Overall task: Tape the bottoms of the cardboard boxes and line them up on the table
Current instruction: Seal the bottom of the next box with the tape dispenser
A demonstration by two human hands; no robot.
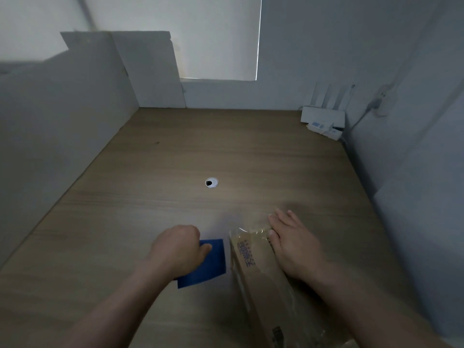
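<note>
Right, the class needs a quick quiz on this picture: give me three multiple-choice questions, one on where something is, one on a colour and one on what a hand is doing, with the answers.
1. Where on the table is the router?
A. Near left corner
B. Far right corner
C. Middle

2. What colour is the card that the left hand grips?
A. Red
B. Yellow
C. Blue

3. How does the right hand lie?
A. Flat on the cardboard, fingers straight
B. Raised in a fist
C. Pinching the card

Answers:
1 B: it stands against the walls at the far right.
2 C: the card shows blue beside the curled fingers.
3 A: straight fingers rest along the cardboard's right edge.
</note>
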